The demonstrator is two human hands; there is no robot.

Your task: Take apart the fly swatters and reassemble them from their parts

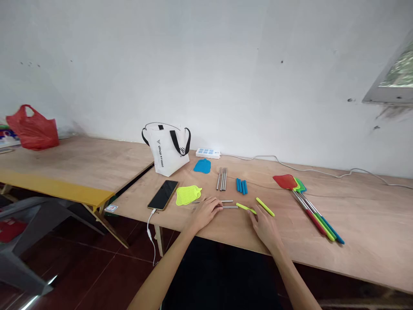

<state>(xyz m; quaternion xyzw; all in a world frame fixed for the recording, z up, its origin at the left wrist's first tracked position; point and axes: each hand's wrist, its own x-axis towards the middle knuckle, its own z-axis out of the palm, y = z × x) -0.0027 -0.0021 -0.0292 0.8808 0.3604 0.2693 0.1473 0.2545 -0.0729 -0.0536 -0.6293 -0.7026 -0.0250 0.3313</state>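
Observation:
My left hand [206, 211] rests on the plywood table [361, 241], fingers curled on a thin metal rod [229, 207] that lies flat. My right hand [263, 224] pinches the end of a yellow-green handle sleeve [245, 208] that meets that rod's right end. A second metal rod [227, 201] lies just behind. A yellow-green swatter head [187, 195] lies to the left of my left hand. Another yellow-green sleeve [265, 207] lies to the right of my right hand.
Farther back lie a blue swatter head [202, 166], several metal rods [222, 178] and blue sleeves [241, 186]. Assembled swatters [309, 202] lie at right. A phone [163, 194], white tote bag [167, 150], power strip [208, 153] and red bag [32, 128] are at left.

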